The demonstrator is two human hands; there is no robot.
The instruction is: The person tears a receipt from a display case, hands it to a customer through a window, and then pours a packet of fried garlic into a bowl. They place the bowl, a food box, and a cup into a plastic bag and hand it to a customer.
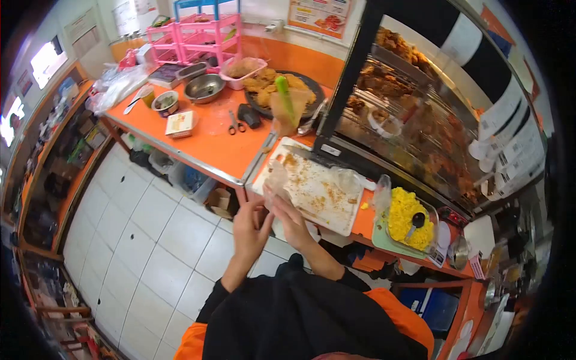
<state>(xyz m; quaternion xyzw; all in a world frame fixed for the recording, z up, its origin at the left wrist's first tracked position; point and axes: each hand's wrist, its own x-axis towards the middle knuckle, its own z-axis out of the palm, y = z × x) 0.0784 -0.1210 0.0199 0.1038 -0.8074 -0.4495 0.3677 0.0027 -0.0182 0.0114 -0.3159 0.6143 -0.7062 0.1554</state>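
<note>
My left hand [249, 225] and my right hand [290, 221] come together at the near left corner of the white cutting board [315, 189]. A crumpled clear plastic bag [276, 178] sticks up from between their fingers. The left fingers are bent and pressed in beside the right ones, partly hidden. My right fingers reach forward along the plastic. Brown crumbs cover the board, and a knife [303, 152] lies along its far edge. Another piece of clear plastic [348, 179] rests at the board's right side.
Right of the board stands a container of yellow rice [408, 210] with a black spoon [415, 223]. A glass display case [396, 114] of fried food rises behind. On the orange table [210, 147] are scissors [234, 125], a metal bowl [204, 89] and a black tray [319, 96] of fried pieces.
</note>
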